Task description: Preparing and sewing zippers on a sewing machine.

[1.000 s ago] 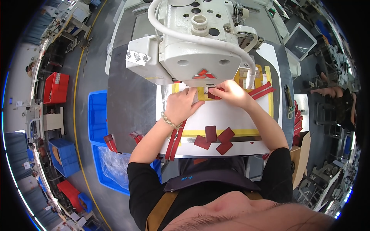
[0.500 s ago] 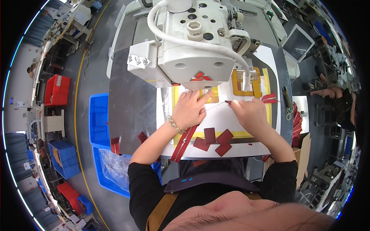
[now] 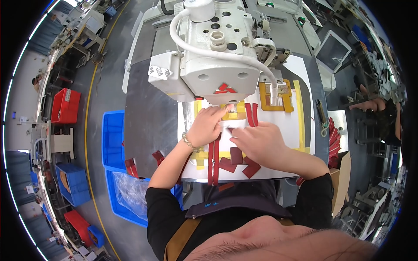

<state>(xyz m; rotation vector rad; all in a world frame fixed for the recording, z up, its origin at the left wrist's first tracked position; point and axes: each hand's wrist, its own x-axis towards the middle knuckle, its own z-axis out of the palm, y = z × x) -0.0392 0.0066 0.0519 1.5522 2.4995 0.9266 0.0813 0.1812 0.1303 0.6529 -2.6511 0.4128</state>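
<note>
A large white sewing machine (image 3: pixel 220 56) stands over a white template board (image 3: pixel 287 126) edged with yellow tape. My left hand (image 3: pixel 208 126) presses its fingertips on the board just under the machine head, beside a yellow frame (image 3: pixel 233 114). My right hand (image 3: pixel 257 141) lies flat on the board next to it, fingers pointing left toward a small piece I cannot make out. A red zipper strip (image 3: pixel 212 163) runs down from between my hands over the table edge. Red fabric pieces (image 3: pixel 237 158) lie below my right hand. Two red strips (image 3: pixel 251 114) sit above it.
Blue plastic bins (image 3: pixel 114 143) stand left of the grey table (image 3: pixel 150 117), with clear plastic film inside. A tablet (image 3: pixel 332 50) sits at the upper right. Another person's hand (image 3: pixel 370 104) shows at the far right. A red crate (image 3: pixel 65 106) is on the floor at left.
The view has shifted so the board sits lower and nearer. Both hands moved left along the board and closer together under the machine head; the red strips now lie above my right hand.
</note>
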